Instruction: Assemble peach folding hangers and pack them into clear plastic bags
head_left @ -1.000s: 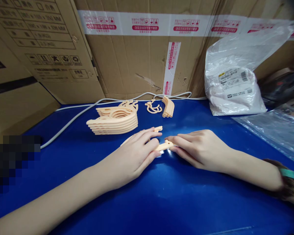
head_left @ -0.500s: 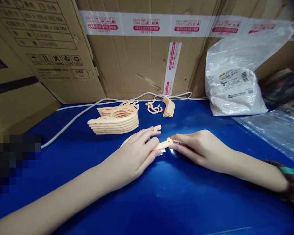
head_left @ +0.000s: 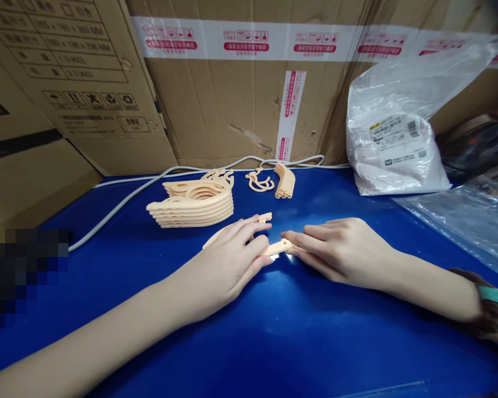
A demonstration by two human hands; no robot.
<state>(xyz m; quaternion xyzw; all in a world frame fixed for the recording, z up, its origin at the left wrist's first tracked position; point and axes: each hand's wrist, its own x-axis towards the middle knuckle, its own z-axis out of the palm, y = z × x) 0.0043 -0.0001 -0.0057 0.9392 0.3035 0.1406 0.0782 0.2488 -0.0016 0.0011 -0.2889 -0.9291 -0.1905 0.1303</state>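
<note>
Cream plastic, by the look of it part of a folding clothes hanger (head_left: 276, 247), lies between your two hands, around the middle of the counter (head_left: 249, 342). Judging by how things lie, you are partway along: a neat stack of hangers (head_left: 193, 213) towards the back left corner looks put together, while a few loose hooks (head_left: 260, 181) and a bundle of curved hanger arms (head_left: 285, 181), near the back edge, appear to be left over. The hanger under your fingers seems unfinished, though your grip hides most of its middle.

Your left hand (head_left: 234, 254) lies over the hanger with its fingers curled round it; one end pokes out beyond the fingertips towards the back edge, and a holed tip reaches out towards the right edge. Your right hand (head_left: 340, 249) is pinched on a thin cream piece (head_left: 295, 248) right at that tip; you cannot tell from here whether the two are joined. Your hands stand apart from each other, with the holed tip bridging the gap.
</note>
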